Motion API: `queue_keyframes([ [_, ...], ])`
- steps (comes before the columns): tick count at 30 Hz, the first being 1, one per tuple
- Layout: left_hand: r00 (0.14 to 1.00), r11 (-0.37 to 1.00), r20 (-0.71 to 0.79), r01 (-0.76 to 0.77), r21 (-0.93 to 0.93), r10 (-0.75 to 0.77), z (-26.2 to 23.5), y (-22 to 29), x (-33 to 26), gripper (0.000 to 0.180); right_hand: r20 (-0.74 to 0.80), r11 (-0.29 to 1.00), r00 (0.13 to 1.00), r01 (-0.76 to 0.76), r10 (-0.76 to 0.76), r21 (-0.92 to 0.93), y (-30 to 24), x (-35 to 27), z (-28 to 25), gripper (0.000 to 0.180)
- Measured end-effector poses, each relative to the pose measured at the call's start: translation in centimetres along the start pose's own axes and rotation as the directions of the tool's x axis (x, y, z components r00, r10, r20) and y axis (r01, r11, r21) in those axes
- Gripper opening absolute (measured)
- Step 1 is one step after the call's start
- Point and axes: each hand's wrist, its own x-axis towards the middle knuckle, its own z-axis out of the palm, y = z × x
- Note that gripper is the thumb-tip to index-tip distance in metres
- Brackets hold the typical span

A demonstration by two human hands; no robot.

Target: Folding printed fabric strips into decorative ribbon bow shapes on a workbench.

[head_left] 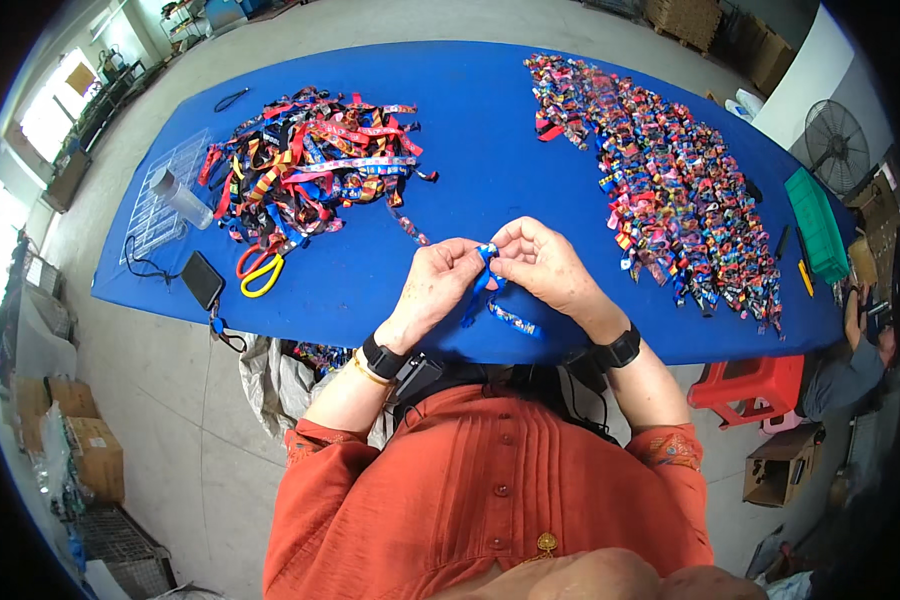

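My left hand (437, 287) and my right hand (548, 268) meet over the near middle of the blue table (470, 150). Both pinch the top of a blue patterned ribbon strap (515, 319), whose loose ends hang toward the table's front edge. The fingers hide part of its fold. Left of my hands lies a tangled pile of colourful printed straps (315, 170), one tail stretching toward my left fingers. To the right, many small folded straps (670, 185) lie in a long, dense band.
Left on the table are scissors (261, 284) with red and yellow handles, a phone (203, 280), a clear bottle (182, 199) and a white wire rack (150, 205). A green basket (816, 225) sits at right, above a red stool (750, 388). Another person (850, 375) is at the right edge.
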Motion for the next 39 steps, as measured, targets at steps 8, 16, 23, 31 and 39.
queue_keyframes([
  [8,0.991,0.994,0.106,0.071,0.085,-0.080,0.1,0.2,1.1,0.023,-0.036,0.995,0.999,-0.021,0.018,-0.097,0.6,0.5,-0.8,0.025],
  [16,0.989,0.984,0.122,0.067,0.163,-0.087,0.6,0.2,3.3,0.023,-0.119,0.985,0.992,0.012,-0.033,-0.172,0.4,0.0,-1.3,0.023],
  [23,0.969,0.988,0.235,0.044,0.146,-0.078,1.7,0.0,3.9,0.023,-0.149,0.983,0.989,-0.023,-0.005,-0.184,0.6,-1.5,-2.5,0.020],
  [31,0.949,0.994,0.304,0.054,0.099,-0.082,2.4,0.1,3.6,0.018,-0.221,0.972,0.973,0.020,-0.073,-0.234,0.2,-3.0,-2.3,0.013],
  [39,0.915,0.999,0.401,0.044,-0.008,-0.037,3.2,-0.3,3.5,0.018,-0.386,0.936,0.891,0.105,-0.238,-0.335,1.5,-2.7,-2.9,0.013],
])
